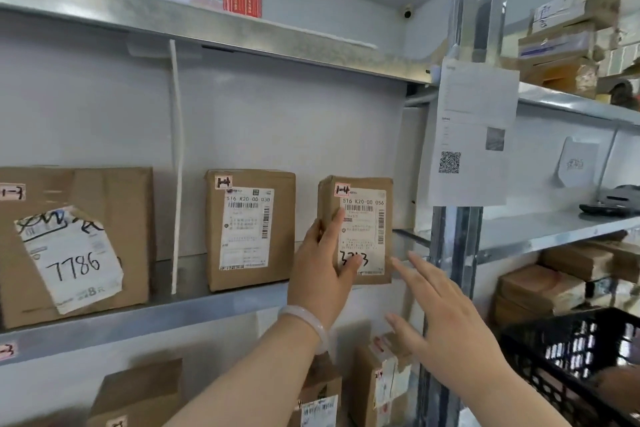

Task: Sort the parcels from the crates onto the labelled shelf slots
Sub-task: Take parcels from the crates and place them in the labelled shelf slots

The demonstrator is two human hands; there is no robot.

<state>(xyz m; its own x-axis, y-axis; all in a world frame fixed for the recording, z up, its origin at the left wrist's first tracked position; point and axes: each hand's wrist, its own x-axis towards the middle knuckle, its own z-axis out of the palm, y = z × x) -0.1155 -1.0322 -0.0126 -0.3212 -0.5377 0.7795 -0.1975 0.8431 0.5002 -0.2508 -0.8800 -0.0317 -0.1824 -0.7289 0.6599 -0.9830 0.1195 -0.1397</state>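
The small parcel [360, 229] stands upright on the middle shelf [194, 312], its long axis vertical and its label face turned toward me, with a handwritten number low on the label. It sits at the right end of the shelf, near the metal post [457, 253], and well apart from the next parcel [250, 229] on its left, which also stands upright with its label facing out.

My left hand [320, 274] grasps the small parcel at its lower left edge: the thumb lies across the front of the label and my fingers wrap around the left side. I wear a pale bracelet [308, 322] on that wrist.

My right hand [446, 315] is released and holds nothing, fingers spread wide and straight. One fingertip reaches near the parcel's lower right corner; I cannot tell if it touches. A black crate [571, 357] sits at the lower right.
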